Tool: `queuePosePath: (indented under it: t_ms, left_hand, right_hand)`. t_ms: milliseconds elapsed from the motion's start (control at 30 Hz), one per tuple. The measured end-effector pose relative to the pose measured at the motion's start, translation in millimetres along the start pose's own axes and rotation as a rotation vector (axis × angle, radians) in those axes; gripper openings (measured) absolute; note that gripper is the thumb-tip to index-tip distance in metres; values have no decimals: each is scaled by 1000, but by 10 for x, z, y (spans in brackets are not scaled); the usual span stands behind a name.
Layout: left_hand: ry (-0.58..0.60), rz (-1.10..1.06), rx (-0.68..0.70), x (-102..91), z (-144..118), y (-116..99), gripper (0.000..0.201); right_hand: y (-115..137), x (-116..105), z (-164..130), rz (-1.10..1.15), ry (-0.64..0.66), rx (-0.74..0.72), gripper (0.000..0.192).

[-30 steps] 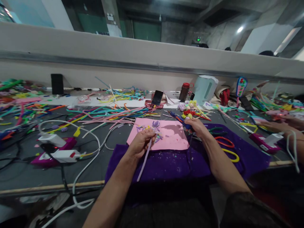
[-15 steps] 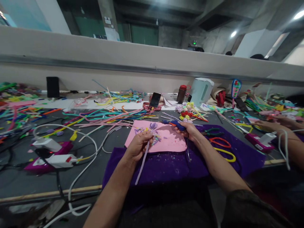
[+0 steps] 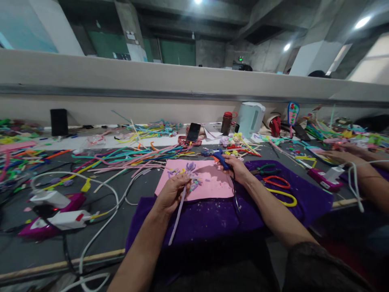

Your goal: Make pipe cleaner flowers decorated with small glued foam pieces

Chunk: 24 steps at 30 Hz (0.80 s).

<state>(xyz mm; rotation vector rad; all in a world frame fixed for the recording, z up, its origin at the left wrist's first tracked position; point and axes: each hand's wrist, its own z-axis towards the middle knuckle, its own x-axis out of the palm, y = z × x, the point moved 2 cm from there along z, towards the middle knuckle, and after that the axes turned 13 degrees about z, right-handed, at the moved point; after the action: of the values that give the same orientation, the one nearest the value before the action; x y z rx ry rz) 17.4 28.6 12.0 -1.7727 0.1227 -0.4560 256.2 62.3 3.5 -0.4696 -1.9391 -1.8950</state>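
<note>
Left hand [image 3: 170, 194] pinches a lilac pipe-cleaner flower [image 3: 190, 170] by its stem over pink sheet [image 3: 212, 184]; right hand [image 3: 238, 168] closed around blue glue gun [image 3: 216, 155].

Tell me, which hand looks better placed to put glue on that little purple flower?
Probably the right hand: it already grips the blue glue gun, nozzle pointing left above the pink sheet. The left hand is busy holding the purple flower by its stem.
</note>
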Motion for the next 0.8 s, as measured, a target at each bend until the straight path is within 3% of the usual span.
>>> queuePosePath:
  t_ms: [300,633,800]
  left_hand:
    - [24,8,4,-1,-7,3,16]
    - [1,-18,10,-4,6,23,14]
    - [12,-8,8,10,-3,1,13]
  right_hand:
    - [-4,-68,43,134,18,-37,27]
    - [247,-131,-31,410,33,32,22]
    - [295,-126,-58,526,37,1,22]
